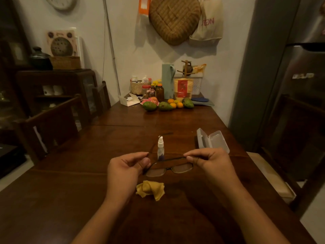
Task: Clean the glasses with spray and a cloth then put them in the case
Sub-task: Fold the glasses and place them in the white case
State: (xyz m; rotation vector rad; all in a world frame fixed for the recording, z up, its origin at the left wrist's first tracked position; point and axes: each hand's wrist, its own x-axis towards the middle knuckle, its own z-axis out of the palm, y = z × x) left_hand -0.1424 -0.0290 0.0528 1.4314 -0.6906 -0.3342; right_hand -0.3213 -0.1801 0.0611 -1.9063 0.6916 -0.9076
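Glasses (168,169) pinched between left hand (125,170) and right hand (209,162); spray bottle (160,147) upright just behind. Cloth (151,190) crumpled nearer; open case (212,140) toward right edge of tabletop (105,147).

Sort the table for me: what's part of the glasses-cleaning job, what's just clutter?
Job: glasses, pinched by the left hand and right hand; spray bottle; yellow cloth; open clear case.
Clutter: avocados, oranges, brown jars, red pouch, woven basket, open white box, all at the far end of the table.
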